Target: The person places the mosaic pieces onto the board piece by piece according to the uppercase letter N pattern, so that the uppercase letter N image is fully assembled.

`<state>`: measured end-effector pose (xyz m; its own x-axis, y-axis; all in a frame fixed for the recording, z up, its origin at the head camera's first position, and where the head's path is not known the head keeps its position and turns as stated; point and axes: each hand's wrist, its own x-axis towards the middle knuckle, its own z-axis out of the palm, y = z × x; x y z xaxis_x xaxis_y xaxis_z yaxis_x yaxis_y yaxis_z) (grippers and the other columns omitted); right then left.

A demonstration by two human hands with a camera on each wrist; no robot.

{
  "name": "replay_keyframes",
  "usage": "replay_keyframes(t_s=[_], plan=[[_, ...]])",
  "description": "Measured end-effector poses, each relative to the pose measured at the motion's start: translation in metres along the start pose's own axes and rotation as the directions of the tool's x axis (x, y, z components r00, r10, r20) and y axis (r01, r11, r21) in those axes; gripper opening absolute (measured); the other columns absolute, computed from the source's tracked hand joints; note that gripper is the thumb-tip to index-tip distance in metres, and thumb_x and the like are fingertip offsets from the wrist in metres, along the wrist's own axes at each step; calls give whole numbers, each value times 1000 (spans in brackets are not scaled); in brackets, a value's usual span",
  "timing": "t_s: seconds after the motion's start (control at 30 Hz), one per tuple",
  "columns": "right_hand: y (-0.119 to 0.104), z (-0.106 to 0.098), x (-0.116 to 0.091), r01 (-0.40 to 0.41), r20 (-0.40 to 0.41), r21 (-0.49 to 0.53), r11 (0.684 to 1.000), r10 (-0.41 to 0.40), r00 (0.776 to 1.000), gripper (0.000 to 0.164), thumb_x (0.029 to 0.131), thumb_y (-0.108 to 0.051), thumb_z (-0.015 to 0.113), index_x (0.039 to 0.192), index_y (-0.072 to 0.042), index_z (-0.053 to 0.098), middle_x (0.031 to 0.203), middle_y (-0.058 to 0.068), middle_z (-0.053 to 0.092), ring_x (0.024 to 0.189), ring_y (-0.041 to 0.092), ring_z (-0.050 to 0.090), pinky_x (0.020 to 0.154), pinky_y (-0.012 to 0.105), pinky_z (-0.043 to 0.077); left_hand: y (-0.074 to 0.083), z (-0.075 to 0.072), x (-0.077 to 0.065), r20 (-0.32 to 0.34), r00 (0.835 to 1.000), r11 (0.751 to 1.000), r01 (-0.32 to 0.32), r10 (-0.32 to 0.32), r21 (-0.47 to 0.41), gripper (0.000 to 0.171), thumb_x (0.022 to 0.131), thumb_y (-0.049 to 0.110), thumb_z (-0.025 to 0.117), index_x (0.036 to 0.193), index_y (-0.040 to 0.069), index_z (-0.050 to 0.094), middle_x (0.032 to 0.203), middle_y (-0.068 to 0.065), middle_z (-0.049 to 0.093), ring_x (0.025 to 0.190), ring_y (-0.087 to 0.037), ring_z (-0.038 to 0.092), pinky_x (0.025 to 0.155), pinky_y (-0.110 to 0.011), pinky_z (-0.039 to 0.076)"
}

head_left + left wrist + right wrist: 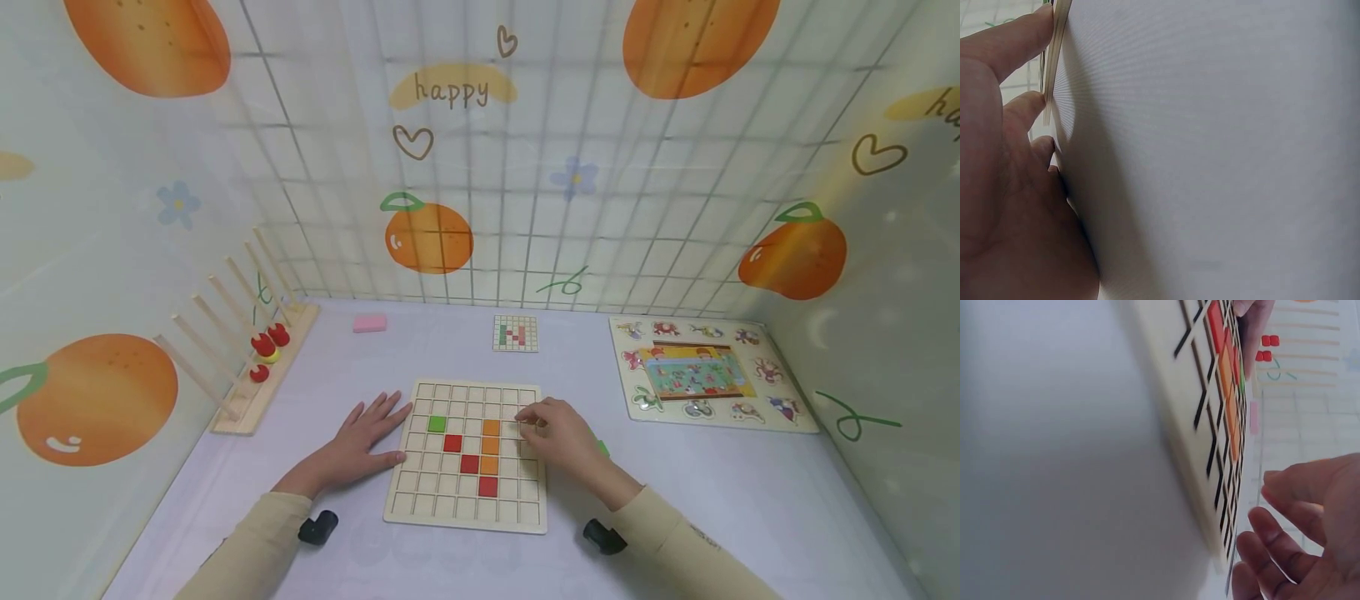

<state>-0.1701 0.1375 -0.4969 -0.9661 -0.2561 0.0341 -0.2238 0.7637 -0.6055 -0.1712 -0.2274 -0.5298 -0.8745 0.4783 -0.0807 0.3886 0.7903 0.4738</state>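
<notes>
A square wooden grid board (438,504) lies on the table, with one green tile (437,424), several red tiles (469,464) in a diagonal and several orange tiles (490,445) in a column. My left hand (360,446) rests flat at the board's left side, fingers spread, fingertips and thumb at its edge. Over the board's upper right hovers my right hand (557,429), its thumb and index fingertips drawn together. No tile shows between those tips in the right wrist view, where the other fingers (1275,544) are bent. Something green (602,448) peeks out behind the right wrist.
A small pattern card (515,333) lies behind the board, and a pink block (370,322) to its left. At the left stands a wooden peg rack (292,337) with red beads (262,344). A picture puzzle board (720,412) lies at the right. Two black objects (318,527) sit near the forearms.
</notes>
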Motion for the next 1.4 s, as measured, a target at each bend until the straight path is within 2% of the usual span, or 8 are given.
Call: replay_keyframes(t_s=[0.17,0.4,0.6,0.73,0.83,1.0,1.4], plan=[[13,-12,-7,-49,-3,-16,999,49,999,17,91,-17,76,108,-17,77,96,-6,64,94,17,59,78,35,53,1,-1,0,0,1000,1000,2,-2,2,81,95,53,64,161,19,32,169,-10,17,156,-36,8,123,-60,1],[30,-27,-16,-64,-31,-43,997,63,998,18,92,-18,75,109,-16,76,99,-3,66,94,18,61,81,38,54,1,-2,0,5,1000,1000,-4,4,-5,81,96,52,64,161,18,32,169,-11,17,156,-37,7,123,-61,1],[46,-38,-23,-72,-19,-80,994,70,997,21,91,-16,75,112,-14,75,105,2,65,95,20,61,84,42,55,1,-1,1,16,1000,1000,5,-5,-3,81,96,54,62,162,19,30,170,-10,16,156,-36,6,123,-60,0],[57,-42,-26,-95,-7,-105,990,95,995,24,90,-17,77,113,-13,75,105,3,64,93,19,59,81,41,54,1,-1,1,19,1000,1000,9,-9,-8,81,96,54,62,162,19,30,170,-10,16,156,-36,5,123,-60,-1],[63,-44,-26,-119,1,-123,985,120,993,26,89,-20,79,113,-13,74,100,3,63,87,18,56,73,37,52,1,-1,1,19,1000,1000,11,-11,-8,81,96,54,62,162,19,30,170,-10,15,156,-35,5,123,-60,-1],[68,-44,-26,-137,17,-153,979,141,990,29,87,-24,81,114,-14,74,93,0,62,79,17,53,67,32,47,0,-1,1,18,1000,1000,13,-13,-3,81,96,54,62,162,19,30,170,-10,15,157,-35,5,123,-60,0],[55,-35,-20,-95,37,-130,987,101,994,27,87,-15,79,113,-11,74,93,0,64,85,17,55,77,37,51,2,-2,0,24,1000,1000,18,-18,-2,81,96,52,63,162,18,30,170,-11,16,156,-36,5,123,-61,0]])
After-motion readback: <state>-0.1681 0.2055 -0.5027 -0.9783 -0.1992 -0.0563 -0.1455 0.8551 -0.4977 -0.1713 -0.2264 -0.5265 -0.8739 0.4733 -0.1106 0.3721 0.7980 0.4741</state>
